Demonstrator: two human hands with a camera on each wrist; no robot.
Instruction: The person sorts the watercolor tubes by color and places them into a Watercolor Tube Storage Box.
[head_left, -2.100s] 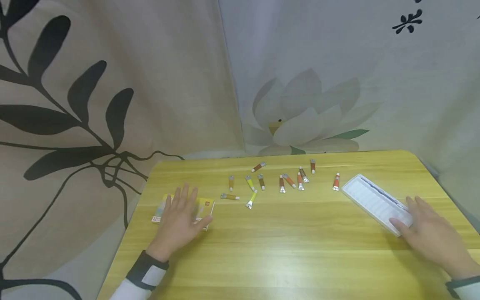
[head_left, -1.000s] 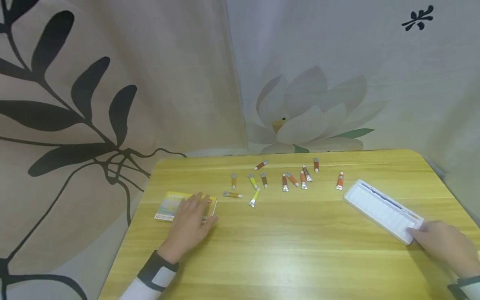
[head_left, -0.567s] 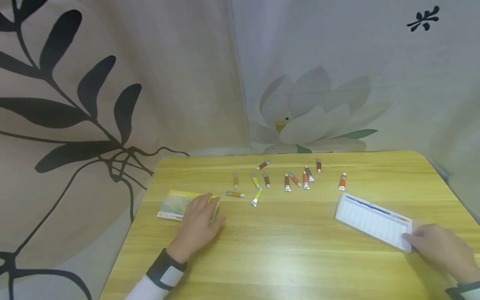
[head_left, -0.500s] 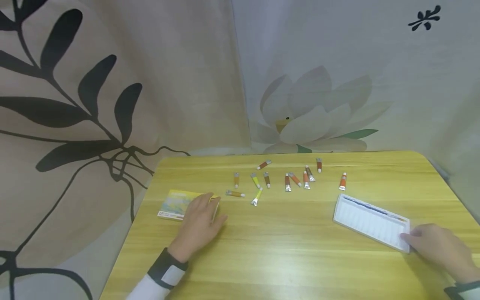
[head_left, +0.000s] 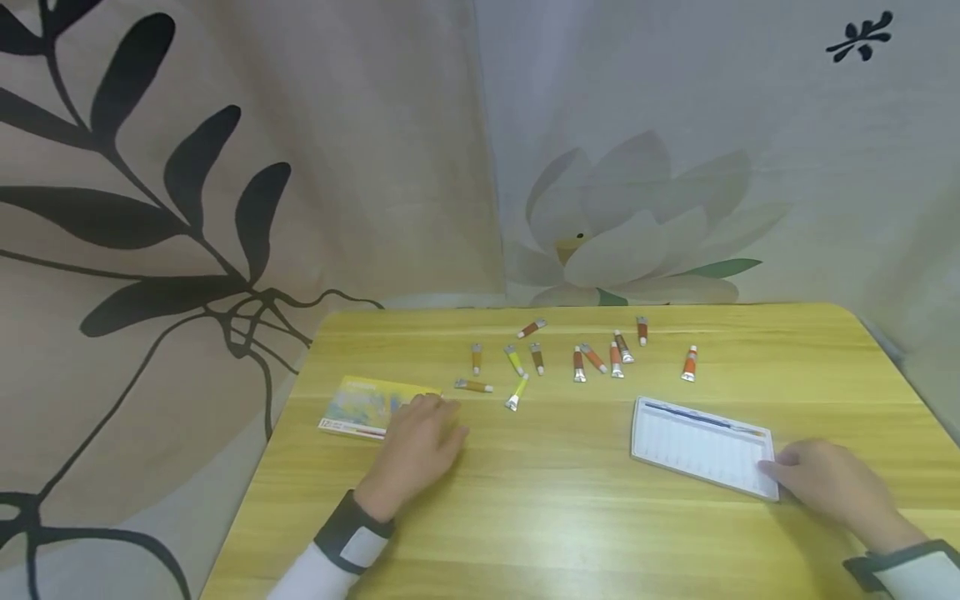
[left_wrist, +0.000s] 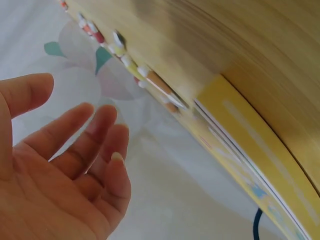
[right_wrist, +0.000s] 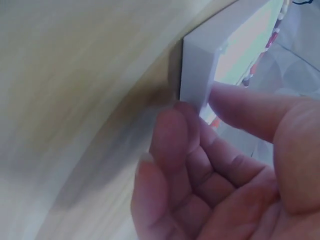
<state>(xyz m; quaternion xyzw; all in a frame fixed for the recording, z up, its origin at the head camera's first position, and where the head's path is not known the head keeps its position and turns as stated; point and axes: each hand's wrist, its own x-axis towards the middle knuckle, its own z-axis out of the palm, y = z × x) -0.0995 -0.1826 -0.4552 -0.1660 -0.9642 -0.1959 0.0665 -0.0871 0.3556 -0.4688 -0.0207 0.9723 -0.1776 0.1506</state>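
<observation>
Soft, rather muted light across the head view, and there's a pale glare spreading over the near middle of the table [head_left: 577,521]! A faint shadow falls below the right hand [head_left: 832,485]. Over to the right wrist: the top of the tray [right_wrist: 197,70] blows out white, wood grain smeared. Left wrist: paint tubes [left_wrist: 158,82] fuzzy, curtain [left_wrist: 170,170] pale and hazy.
</observation>
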